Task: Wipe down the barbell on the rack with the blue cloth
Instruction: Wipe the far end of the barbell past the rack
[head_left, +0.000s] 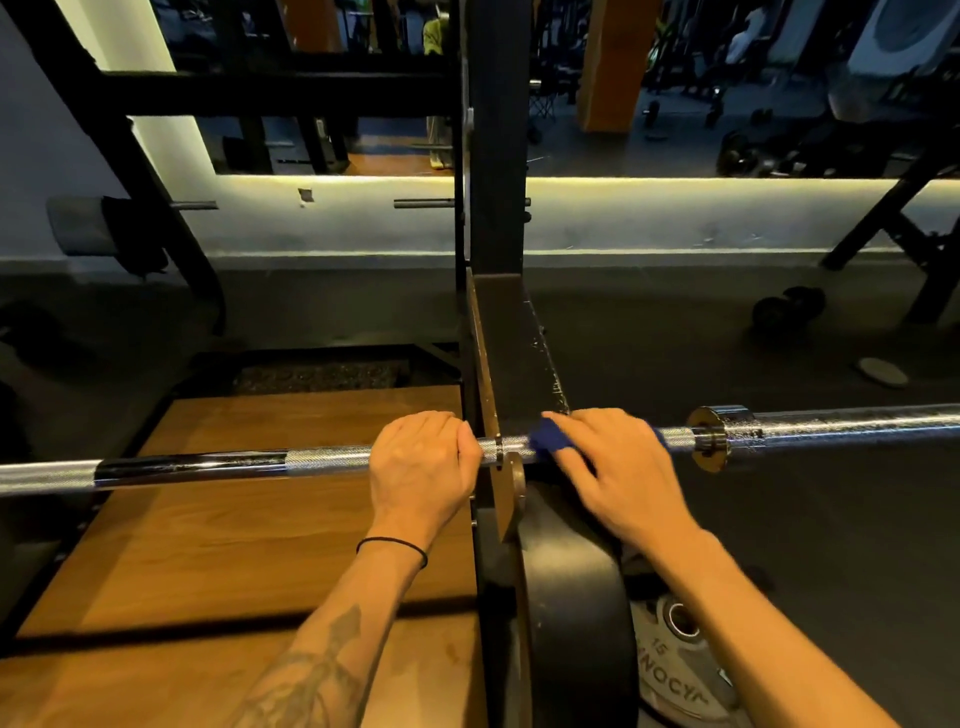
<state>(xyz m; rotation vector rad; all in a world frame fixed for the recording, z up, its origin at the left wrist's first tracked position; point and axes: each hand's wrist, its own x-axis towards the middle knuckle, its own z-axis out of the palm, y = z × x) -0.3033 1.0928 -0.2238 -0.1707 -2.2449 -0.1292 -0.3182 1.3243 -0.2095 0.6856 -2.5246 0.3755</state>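
**Wiping is under way near the rack post; most of the bar looks still to do**

The fingers of the right hand (621, 470) are curled over the blue cloth (555, 438) and press it around the barbell (332, 458), just right of the centre of the frame. Only a small blue part shows between the fingers and beside the knuckles. The left hand (422, 465) grips the bare bar on the other side of the black rack post (496, 208), fingers wrapped over the top, holding no cloth.

The barbell lies across the lower middle of the frame, resting at the post. I judge the task is in its middle: the cloth works on the short stretch between the post and the collar (707, 437). Whether the long shaft toward the left edge and the sleeve (857, 422) toward the right edge are already wiped, I cannot tell. Black weight plates (574, 597) stand below the hands, at the lower centre.
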